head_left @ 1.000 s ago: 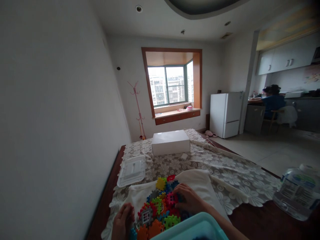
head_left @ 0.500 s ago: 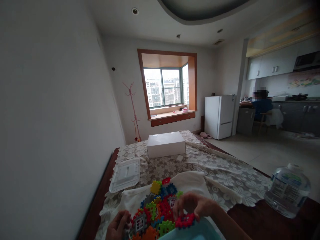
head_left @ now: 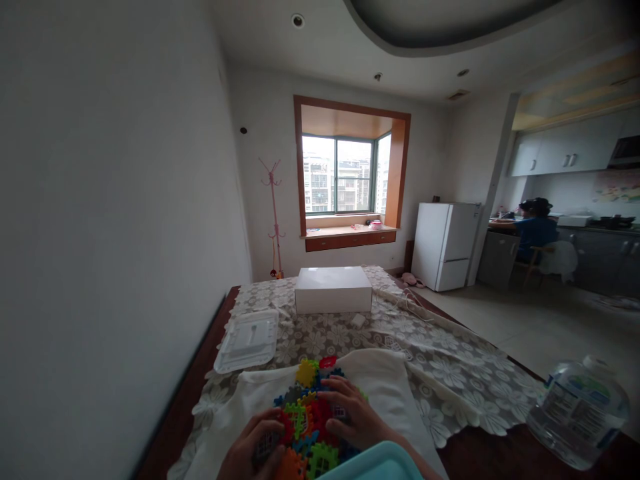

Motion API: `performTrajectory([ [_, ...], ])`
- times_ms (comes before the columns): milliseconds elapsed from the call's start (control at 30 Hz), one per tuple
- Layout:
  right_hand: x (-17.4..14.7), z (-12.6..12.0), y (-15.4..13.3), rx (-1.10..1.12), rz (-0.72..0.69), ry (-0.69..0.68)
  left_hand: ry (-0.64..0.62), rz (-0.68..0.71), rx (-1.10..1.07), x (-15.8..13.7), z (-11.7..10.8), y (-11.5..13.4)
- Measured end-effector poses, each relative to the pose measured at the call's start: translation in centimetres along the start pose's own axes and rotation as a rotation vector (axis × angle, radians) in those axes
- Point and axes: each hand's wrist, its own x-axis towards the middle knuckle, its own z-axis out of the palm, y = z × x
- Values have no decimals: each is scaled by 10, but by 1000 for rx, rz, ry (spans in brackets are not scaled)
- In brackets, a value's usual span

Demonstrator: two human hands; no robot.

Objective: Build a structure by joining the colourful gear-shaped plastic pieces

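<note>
A heap of colourful plastic interlocking blocks point(head_left: 306, 400) lies on a white cloth point(head_left: 380, 383) at the near edge of the table. My right hand point(head_left: 350, 417) rests on the right side of the heap, fingers spread over the red and pink pieces. My left hand point(head_left: 255, 450) sits at the heap's left, with fingers curled over a grey block. A teal bin point(head_left: 380, 467) shows at the bottom edge, just below my right hand.
A clear lid point(head_left: 247, 340) lies left on the lace tablecloth point(head_left: 450, 373), a white box point(head_left: 333, 290) farther back. A big water bottle point(head_left: 580, 410) stands at right. A wall runs along the left. Far right, another person sits by a counter, near a fridge point(head_left: 445, 245).
My right hand, which held a red block above the bin half a second ago, is back on the heap without it. My left hand has moved further onto the pile. The view tilted slightly.
</note>
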Motion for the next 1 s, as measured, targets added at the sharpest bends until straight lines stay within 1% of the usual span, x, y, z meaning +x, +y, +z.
performTrajectory([
  [100, -1, -1, -5, -19, 39, -32, 59, 29, 25, 6, -6, -7],
  [233, 1, -3, -10, 1, 36, -40, 146, 46, 24, 8, -8, -14],
  [400, 4, -1, -4, -15, 23, -46, 226, 16, -13, 6, -12, -12],
  [467, 5, -1, -3, -15, 15, -50, 291, 3, -49, 4, -14, -9],
  [567, 4, -2, -5, -9, 29, -62, 428, -29, -102, 3, -18, -7],
  [667, 4, -4, -11, 16, 74, -52, 541, -60, -64, 3, -22, -11],
  [733, 3, -4, -13, 40, 89, -43, 557, -68, -18, 3, -25, -15],
  [833, 4, -2, -12, 73, 83, -29, 509, -82, -2, 1, -24, -17],
  [900, 4, -1, -11, 95, 75, -16, 503, -97, -48, -1, -23, -12],
  [1000, 4, -2, -14, 103, 51, -14, 571, -130, -194, -4, -21, 5],
])
